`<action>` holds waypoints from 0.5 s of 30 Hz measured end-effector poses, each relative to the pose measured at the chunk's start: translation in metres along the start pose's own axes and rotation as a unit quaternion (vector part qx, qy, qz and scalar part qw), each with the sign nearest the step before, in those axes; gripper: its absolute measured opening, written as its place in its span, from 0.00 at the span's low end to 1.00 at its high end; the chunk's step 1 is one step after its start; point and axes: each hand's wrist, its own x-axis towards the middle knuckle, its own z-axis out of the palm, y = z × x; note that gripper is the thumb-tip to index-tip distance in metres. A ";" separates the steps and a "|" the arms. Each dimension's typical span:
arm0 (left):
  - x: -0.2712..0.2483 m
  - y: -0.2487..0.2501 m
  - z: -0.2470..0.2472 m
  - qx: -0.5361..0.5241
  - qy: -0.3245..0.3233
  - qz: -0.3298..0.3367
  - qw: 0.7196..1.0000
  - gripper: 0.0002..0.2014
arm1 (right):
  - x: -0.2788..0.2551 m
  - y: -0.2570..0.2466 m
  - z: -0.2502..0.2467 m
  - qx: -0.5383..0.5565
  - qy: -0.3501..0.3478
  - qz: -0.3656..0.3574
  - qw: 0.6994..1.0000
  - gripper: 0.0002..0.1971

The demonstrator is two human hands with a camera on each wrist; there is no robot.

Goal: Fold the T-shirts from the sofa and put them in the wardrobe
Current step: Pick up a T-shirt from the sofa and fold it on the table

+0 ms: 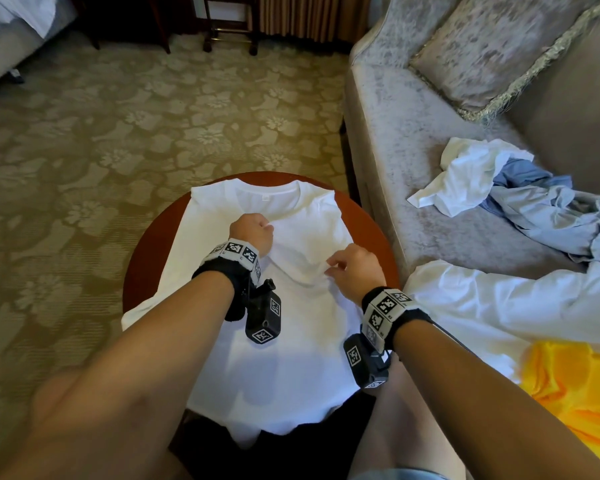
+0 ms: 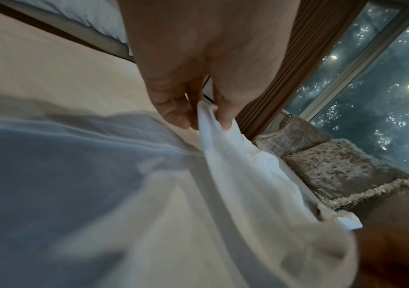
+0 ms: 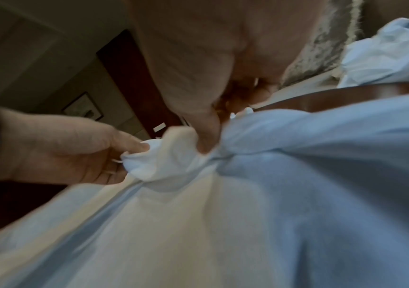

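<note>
T-shirt (image 1: 284,341) hem (overhanging) unseen

Floral carpet (image 1: 125,133); grey velvet sofa (image 1: 413,168) right; fringed cushion (image 1: 492,50); bed corner (image 1: 11,32) far left.

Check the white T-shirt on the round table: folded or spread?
Mostly spread: the T-shirt lies collar-up across the table, right side pulled inward by both hands.
</note>
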 end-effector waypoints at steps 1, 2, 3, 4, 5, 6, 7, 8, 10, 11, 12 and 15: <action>0.001 0.000 -0.001 -0.007 0.021 -0.001 1.000 0.11 | 0.001 0.002 -0.002 0.027 0.048 -0.007 0.998 0.07; 0.003 0.000 -0.002 -0.003 0.032 0.000 0.999 0.11 | 0.001 0.002 -0.007 0.055 0.090 -0.009 0.994 0.08; 0.004 0.001 -0.003 0.007 0.035 0.000 0.999 0.12 | 0.001 0.003 -0.013 0.079 0.122 -0.007 0.989 0.09; 0.005 0.001 -0.003 0.019 0.029 -0.006 0.999 0.12 | 0.001 0.002 -0.018 0.097 0.132 -0.006 0.987 0.10; 0.006 0.002 -0.003 0.027 0.017 -0.019 0.999 0.13 | 0.001 0.002 -0.022 0.102 0.121 -0.008 0.987 0.10; 0.006 0.002 -0.003 0.030 0.000 -0.033 0.999 0.14 | -0.001 0.001 -0.026 0.099 0.089 -0.011 0.991 0.10; 0.005 0.001 -0.003 0.030 -0.015 -0.043 0.998 0.16 | -0.003 0.000 -0.029 0.091 0.045 -0.014 0.995 0.10; 0.004 0.000 -0.003 0.024 -0.024 -0.054 0.998 0.17 | -0.007 -0.002 -0.032 0.085 -0.006 -0.013 0.996 0.11; 0.002 -0.003 -0.003 -0.004 -0.030 -0.063 0.998 0.18 | -0.016 -0.004 -0.035 0.091 -0.088 0.006 0.992 0.15; 0.001 -0.004 -0.003 -0.016 -0.035 -0.062 0.997 0.18 | -0.019 -0.004 -0.036 0.104 -0.101 0.014 0.989 0.16; 0.000 -0.004 -0.003 -0.019 -0.041 -0.061 0.997 0.17 | -0.020 -0.004 -0.035 0.118 -0.096 0.019 0.988 0.16; 0.000 -0.006 -0.008 0.000 -0.047 -0.060 0.997 0.07 | -0.018 -0.005 -0.026 0.126 -0.072 0.004 0.989 0.12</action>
